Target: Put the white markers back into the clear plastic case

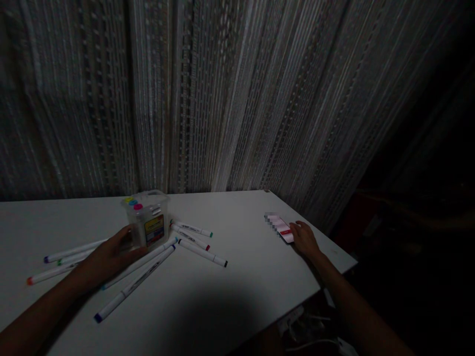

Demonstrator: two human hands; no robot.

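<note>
My left hand (111, 254) is wrapped round the lower part of a clear plastic marker case (139, 225), which stands upright on the white table with a colourful label on its front. Inside the case are a few markers with yellow, blue and pink ends. Several white markers lie loose around it, among them a black-capped marker (203, 253) and a purple-capped marker (135, 283). On the right, my right hand (305, 239) rests at the near edge of a phone (279, 228) with a lit screen. Its fingertips touch the phone; whether they grip it is unclear.
The white table (252, 277) ends at a slanting right edge just beyond the phone. A striped, stringy curtain (208, 99) hangs behind the table. Below the right edge, cables and a pale object (308, 326) show dimly. The far right is very dark.
</note>
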